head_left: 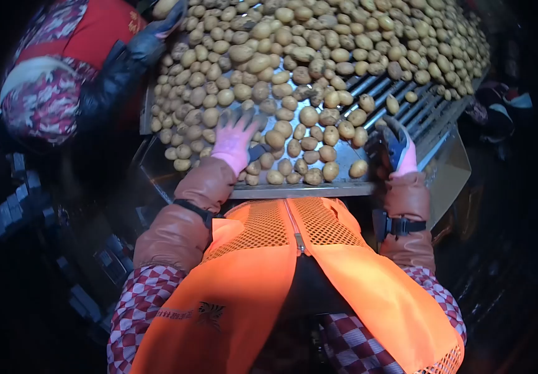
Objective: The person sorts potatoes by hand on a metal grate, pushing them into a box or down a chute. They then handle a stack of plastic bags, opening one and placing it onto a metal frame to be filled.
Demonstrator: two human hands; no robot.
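Vest (294, 274) in orange mesh fills the near view, with brown sleeves reaching forward to the worktop (300, 189).

The left hand (235, 138), in a pink glove with dark fingertips, lies flat and spread wide on the near potatoes (309, 115). It presses on them and grips none. The right hand (397, 149), gloved in pink and blue, rests at the right edge beside the bars (400, 103). Its fingers look curled, but I cannot tell whether they hold anything.

Judging by the flat palm, the work in hand is raking the heap over. It would go best with light pressure and fingers kept apart, so each potato rolls and shows every side. The right hand is safest kept on the rim, off the gaps between the bars.

The potatoes are small, pale tan, rounded to oval and dusty. They lie thin near the front lip and on the right, where bare bars show. Farther off they crowd into a dense layer across the whole width.

At the far left, a co-worker's dark glove (157, 31) reaches onto the heap from a patterned red sleeve.
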